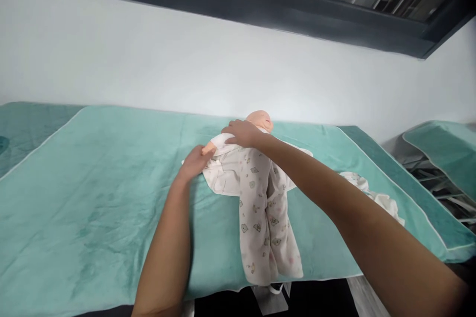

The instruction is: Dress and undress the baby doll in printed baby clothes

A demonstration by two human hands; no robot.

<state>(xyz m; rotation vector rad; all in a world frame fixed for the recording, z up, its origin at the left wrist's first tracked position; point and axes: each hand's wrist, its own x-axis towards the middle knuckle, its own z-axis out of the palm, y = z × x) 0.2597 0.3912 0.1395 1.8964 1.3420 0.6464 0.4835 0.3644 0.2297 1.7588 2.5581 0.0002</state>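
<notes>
Currently my L hand (pixel 194 162) is closed on the doll's bare forearm (pixel 208 147), thumb on top, where it comes out of the white sleeve (pixel 222 142). My R hand (pixel 243 132) lies over the upper part of that sleeve, close to the shoulder, fingers a bit spread; can't tell if it's pinching any fabric. My R forearm crosses over the doll's torso & hides part of it.

The doll (pixel 259 119) is approx. mid-table, lying on the teal cover (pixel 92 198), head by the wall (pixel 148 59), legs toward me. It's got a white top (pixel 225 171) w/ the hem flared out to the sides, plus printed trousers (pixel 256 208), white w/ small animal figs., the leg ends right at the near edge.

Off to the R, a crumpled printed cloth (pixel 386 204) sits on the same cover, apart from the doll. Dark window frame (pixel 316 25) above the wall; 2nd teal cover (pixel 446 148) at far R, metal bars (pixel 439 185) under it.
</notes>
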